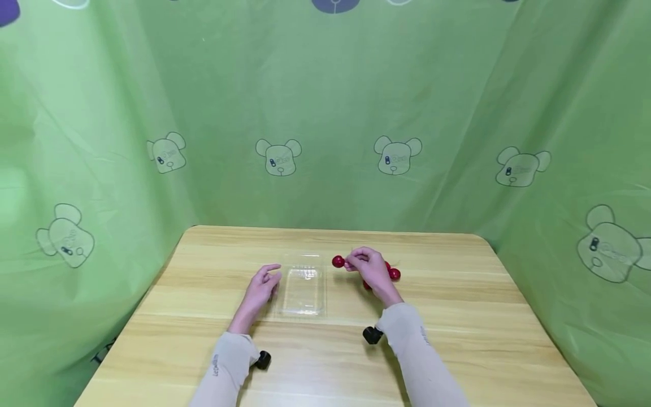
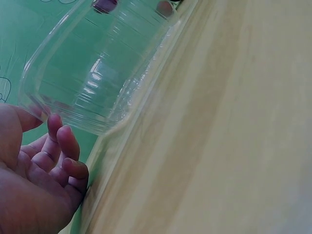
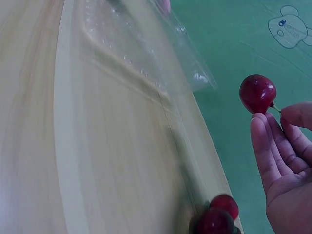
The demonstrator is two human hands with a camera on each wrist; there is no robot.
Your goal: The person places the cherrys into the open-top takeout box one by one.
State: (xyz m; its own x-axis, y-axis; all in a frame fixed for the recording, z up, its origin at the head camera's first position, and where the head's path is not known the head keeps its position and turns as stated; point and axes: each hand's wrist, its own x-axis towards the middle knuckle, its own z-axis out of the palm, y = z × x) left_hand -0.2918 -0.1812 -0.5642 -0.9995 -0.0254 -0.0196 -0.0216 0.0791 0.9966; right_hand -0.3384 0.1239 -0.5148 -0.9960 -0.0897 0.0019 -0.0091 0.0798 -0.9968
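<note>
a clear box (image 1: 304, 291) rests on the table (image 1: 458, 316), and the person's two hands are on either side of it. a cherry (image 1: 338, 261) is up in the air just to the right of the box, near its far end. the right hand (image 1: 373, 270) has its thumb and fingertips together in a pinch at the cherry's stem (image 3: 276, 108), so the red fruit sticks out from the fingertips toward the box. the left hand (image 1: 260, 289) is at the left side of the box, its fingers apart and loosely bent, fingertips right at the box's wall; whether they touch it i cannot tell.

more cherries (image 1: 395, 274) lie farther to the right of the box, at least three of them, grouped close together and partly hidden by the right hand. they are shiny and dark red like the held one.

light sleeves cover both arms, the left sleeve (image 1: 224, 362) and the right sleeve (image 1: 417, 350) both on the near side of the box. a small black block (image 1: 263, 360) sits at the left wrist, nearer the person than the box, and another black block (image 1: 373, 335) at the right wrist, to the near right of the box. the table has a pale wood grain. beyond the box hangs a green curtain (image 1: 325, 113) printed with bear heads (image 1: 396, 158).
</note>
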